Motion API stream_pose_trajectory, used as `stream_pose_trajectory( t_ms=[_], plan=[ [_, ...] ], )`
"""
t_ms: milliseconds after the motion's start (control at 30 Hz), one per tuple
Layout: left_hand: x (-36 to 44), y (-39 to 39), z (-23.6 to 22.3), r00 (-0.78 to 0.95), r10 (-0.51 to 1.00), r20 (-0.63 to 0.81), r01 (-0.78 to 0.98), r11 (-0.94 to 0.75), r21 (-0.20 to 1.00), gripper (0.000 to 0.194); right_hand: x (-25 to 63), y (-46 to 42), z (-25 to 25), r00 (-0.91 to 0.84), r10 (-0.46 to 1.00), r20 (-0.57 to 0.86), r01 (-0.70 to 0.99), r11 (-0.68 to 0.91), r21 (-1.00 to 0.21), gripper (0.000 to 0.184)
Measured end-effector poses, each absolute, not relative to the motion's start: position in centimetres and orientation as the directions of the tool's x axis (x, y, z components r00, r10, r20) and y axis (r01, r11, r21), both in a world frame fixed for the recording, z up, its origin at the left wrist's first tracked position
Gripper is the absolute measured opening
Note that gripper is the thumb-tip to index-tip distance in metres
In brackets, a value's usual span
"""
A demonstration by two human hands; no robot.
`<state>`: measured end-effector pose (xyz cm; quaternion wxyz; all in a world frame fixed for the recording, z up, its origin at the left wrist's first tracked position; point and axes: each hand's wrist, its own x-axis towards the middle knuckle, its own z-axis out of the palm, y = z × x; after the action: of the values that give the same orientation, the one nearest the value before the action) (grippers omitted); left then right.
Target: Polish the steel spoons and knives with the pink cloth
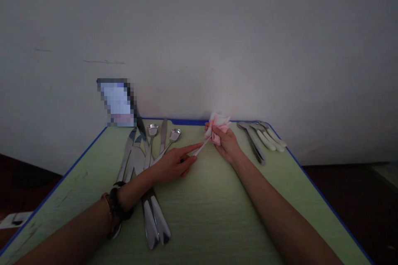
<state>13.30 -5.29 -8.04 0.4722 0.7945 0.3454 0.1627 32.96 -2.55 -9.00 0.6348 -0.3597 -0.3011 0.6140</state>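
Between thumb and fingers, my left hand (175,163) pinches the thin pale handle of a piece of cutlery (202,147), its index finger stretched along it. The far end of this piece is hidden, so its kind does not show. A pink and white cloth (217,124) is wrapped over that end, gripped by my right hand (226,143). Under and beside my left forearm lie table knives (127,155) and square-headed spoons (175,134), partly covered by the arm. Right of my right hand rests a stack of metal spoons (253,145).
Several white-handled pieces of cutlery (268,140) lie at the back right of the green table (211,219), which has a blue edge. A blurred-out phone-like screen (116,101) leans against the grey wall (199,49) at the back left.
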Motion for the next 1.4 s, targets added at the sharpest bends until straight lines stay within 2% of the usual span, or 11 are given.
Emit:
stream_pose_trajectory(
  t_ms=[200, 333, 533, 800, 1167, 1333, 1400],
  plan=[
    [13.4, -5.3, -8.1, 0.706, 0.705, -0.073, 0.402, -0.314, 0.860, 0.054, 33.0, -2.5, -9.0, 0.051, 0.998, -0.030, -0.581, 0.005, -0.814, 0.022],
    [13.4, -5.3, -8.0, 0.714, 0.698, -0.055, 0.390, -0.331, 0.859, 0.054, 32.8, -2.5, -8.9, 0.092, 0.992, -0.090, -0.594, -0.018, -0.804, 0.019],
    [13.4, -5.4, -7.9, 0.702, 0.709, -0.070, 0.393, -0.304, 0.868, 0.051, 32.5, -2.6, -8.5, 0.162, 0.979, -0.127, -0.615, -0.001, -0.789, 0.031],
    [13.8, -5.4, -7.6, 0.668, 0.735, -0.118, 0.466, -0.289, 0.836, 0.036, 33.2, -2.1, -8.4, 0.156, 0.969, -0.192, -0.738, -0.015, -0.675, 0.024],
    [13.7, -5.7, -7.1, 0.753, 0.655, -0.061, 0.524, -0.541, 0.657, 0.037, 33.1, -2.5, -8.6, 0.075, 0.992, -0.099, -0.596, -0.035, -0.802, 0.024],
    [13.7, -5.7, -7.0, 0.726, 0.684, -0.076, 0.528, -0.483, 0.699, 0.040, 33.2, -2.5, -8.6, 0.031, 0.993, -0.114, -0.586, -0.074, -0.807, 0.010],
    [13.7, -5.6, -7.0, 0.717, 0.692, -0.083, 0.524, -0.458, 0.718, 0.040, 33.2, -2.5, -8.5, 0.003, 0.993, -0.119, -0.595, -0.094, -0.798, 0.014]
  ],
)
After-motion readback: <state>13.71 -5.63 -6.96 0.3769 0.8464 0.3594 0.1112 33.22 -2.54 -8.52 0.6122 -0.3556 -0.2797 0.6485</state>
